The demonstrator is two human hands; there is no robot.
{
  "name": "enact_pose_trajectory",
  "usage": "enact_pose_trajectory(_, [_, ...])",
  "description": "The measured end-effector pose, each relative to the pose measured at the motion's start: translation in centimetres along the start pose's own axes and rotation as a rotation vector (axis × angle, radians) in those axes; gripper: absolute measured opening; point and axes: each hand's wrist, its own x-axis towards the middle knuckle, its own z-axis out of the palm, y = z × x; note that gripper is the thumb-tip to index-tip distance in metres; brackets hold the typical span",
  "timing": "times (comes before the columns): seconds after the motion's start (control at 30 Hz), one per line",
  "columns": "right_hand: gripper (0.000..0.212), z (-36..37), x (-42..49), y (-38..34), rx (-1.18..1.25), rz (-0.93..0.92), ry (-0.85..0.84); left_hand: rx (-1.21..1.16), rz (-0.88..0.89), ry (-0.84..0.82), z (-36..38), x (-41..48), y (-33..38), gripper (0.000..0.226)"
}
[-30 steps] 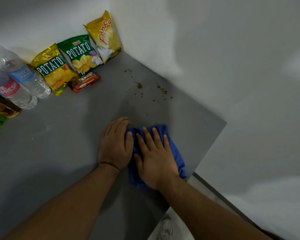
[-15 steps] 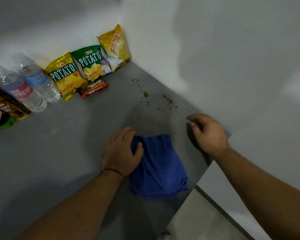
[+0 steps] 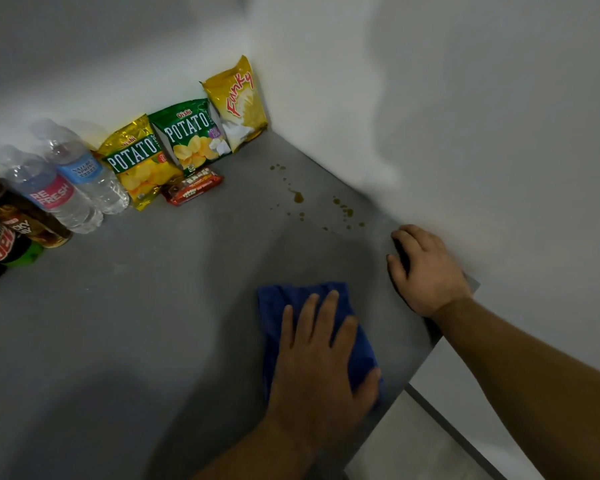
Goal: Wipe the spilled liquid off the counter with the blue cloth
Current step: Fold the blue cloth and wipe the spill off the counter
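The blue cloth lies bunched on the grey counter near its right front edge. My left hand presses flat on top of it, fingers spread, thumb at the cloth's right side. Brown drops of spilled liquid are scattered farther back, close to the right wall, with more drops beside them. The cloth sits well short of the spill. My right hand rests on the counter by the wall, right of the cloth, fingers loosely curled and holding nothing.
Along the back wall stand a yellow Funky bag, two Potato chip bags and a small red packet. Water bottles and soda bottles lie at the left. The counter's right edge drops off beside the cloth.
My right hand left the cloth and moved right to the counter by the wall. My left hand shifted from the cloth's left edge onto its top.
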Motion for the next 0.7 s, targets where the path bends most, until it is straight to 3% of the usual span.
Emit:
enact_pose_trajectory(0.1, [0.046, 0.0, 0.8, -1.4, 0.03, 0.1, 0.028, 0.11, -0.062, -0.112, 1.3, -1.1, 1.4, 0.081])
enact_pose_trajectory(0.2, [0.04, 0.8, 1.3, -2.4, 0.049, 0.183, 0.078, 0.136, -0.073, -0.123, 1.6, -1.1, -0.6, 0.087])
enact_pose_trajectory(0.33, [0.041, 1.5, 1.6, -1.9, 0.048, -0.004, 0.088, 0.175, -0.131, -0.186, 0.7, 2.1, -5.3, 0.086])
enact_pose_trajectory(0.43, [0.05, 1.4, 2.3, -1.8, 0.071, 0.017, 0.045, 0.181, -0.152, -0.241, 0.3, 6.4, -6.8, 0.086])
enact_pose_trajectory(0.7, [0.05, 0.9, 3.2, -2.6, 0.115, 0.13, 0.067, 0.142, 0.066, -0.203, 0.0, 4.2, -6.9, 0.079])
